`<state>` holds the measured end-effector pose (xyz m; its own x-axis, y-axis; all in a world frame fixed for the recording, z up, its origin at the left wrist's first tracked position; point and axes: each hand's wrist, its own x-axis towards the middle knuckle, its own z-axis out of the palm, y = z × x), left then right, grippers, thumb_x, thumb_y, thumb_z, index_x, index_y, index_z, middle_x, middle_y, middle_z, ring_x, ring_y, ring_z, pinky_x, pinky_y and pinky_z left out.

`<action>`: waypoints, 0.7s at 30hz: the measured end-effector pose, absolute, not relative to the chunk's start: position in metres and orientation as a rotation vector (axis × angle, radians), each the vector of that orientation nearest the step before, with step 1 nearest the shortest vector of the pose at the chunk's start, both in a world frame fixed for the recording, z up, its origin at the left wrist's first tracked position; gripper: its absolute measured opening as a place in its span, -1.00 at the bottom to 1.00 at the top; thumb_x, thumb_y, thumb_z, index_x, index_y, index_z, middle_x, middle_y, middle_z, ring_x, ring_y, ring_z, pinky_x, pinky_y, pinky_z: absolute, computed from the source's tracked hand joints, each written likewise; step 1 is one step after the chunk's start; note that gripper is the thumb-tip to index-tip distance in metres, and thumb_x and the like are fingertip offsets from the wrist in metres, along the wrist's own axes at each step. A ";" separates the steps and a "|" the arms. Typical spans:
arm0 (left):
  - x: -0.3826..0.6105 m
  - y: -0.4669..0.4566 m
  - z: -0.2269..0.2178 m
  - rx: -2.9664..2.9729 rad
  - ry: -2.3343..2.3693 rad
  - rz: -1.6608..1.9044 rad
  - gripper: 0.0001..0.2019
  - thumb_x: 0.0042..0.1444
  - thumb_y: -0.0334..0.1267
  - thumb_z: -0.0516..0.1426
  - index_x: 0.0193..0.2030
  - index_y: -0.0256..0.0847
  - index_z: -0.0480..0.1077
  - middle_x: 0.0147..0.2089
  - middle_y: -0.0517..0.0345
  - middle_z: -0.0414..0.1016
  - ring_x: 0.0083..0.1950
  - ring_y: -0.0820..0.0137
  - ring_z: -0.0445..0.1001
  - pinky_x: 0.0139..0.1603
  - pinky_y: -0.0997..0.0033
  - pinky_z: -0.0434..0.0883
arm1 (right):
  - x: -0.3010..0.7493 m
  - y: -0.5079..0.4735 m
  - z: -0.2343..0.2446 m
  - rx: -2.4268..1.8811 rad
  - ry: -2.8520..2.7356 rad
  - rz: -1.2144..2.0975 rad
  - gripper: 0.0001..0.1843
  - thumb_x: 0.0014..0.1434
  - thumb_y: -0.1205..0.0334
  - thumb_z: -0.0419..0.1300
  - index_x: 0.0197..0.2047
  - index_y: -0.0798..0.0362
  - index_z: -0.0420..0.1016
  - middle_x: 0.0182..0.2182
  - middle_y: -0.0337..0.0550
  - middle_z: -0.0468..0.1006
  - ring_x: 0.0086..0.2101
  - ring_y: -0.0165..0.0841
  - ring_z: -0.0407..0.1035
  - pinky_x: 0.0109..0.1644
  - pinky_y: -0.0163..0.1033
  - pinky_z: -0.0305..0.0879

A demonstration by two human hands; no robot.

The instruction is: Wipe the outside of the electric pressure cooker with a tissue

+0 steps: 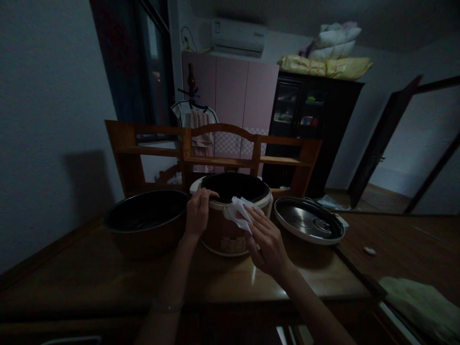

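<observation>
A rice cooker body (219, 235) with a pale rim and a dark open inside stands upright on the wooden desk. My left hand (198, 211) grips its rim at the front left, fingers curled over the edge. Pressed against the front right of the rim is a crumpled white tissue (240, 212), held under the fingers of my right hand (265, 239). To the left sits the dark inner pot (147, 230), open side up. The round lid (309, 220) lies to the right with its shiny metal inner side facing up.
The desk (215, 282) has a wooden shelf rack (223, 160) along its back. Past the desk's right edge lie a pale green cloth (424, 306) and a small white object (369, 250). Wardrobes stand behind, and a wall (53, 143) closes the left side.
</observation>
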<state>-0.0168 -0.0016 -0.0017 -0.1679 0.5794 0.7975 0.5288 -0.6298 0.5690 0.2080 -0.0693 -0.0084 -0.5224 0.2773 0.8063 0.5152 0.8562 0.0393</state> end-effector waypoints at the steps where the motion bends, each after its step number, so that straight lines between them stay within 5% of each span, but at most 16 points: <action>1: -0.017 -0.001 -0.002 1.995 1.333 1.963 -0.54 0.39 -0.17 -0.18 -0.22 -0.13 0.54 -0.09 0.12 0.60 0.11 0.32 0.47 0.28 0.31 0.25 | 0.208 -0.069 -0.009 -0.575 -2.147 -0.347 -0.40 0.28 0.43 -0.04 0.39 0.13 0.20 0.36 0.05 0.25 0.38 -0.14 0.06 0.42 0.23 0.12; 11: -0.016 -0.002 -0.001 1.994 1.353 1.968 -0.53 0.39 -0.15 -0.18 -0.22 -0.14 0.55 -0.09 0.11 0.60 0.12 0.31 0.48 0.30 0.30 0.25 | 0.211 -0.069 -0.013 -0.532 -2.139 -0.389 -0.42 0.22 0.45 0.00 0.32 0.21 0.28 0.35 0.11 0.27 0.38 -0.12 0.07 0.42 0.20 0.14; 21: -0.016 -0.004 0.000 1.963 1.329 1.957 -0.53 0.40 -0.14 -0.18 -0.22 -0.13 0.55 -0.08 0.12 0.59 0.09 0.32 0.48 0.27 0.32 0.28 | 0.227 -0.072 -0.035 -0.446 -2.132 -0.483 -0.34 0.10 0.48 0.04 0.30 0.25 0.25 0.35 0.20 0.24 0.37 0.01 0.07 0.29 0.18 0.35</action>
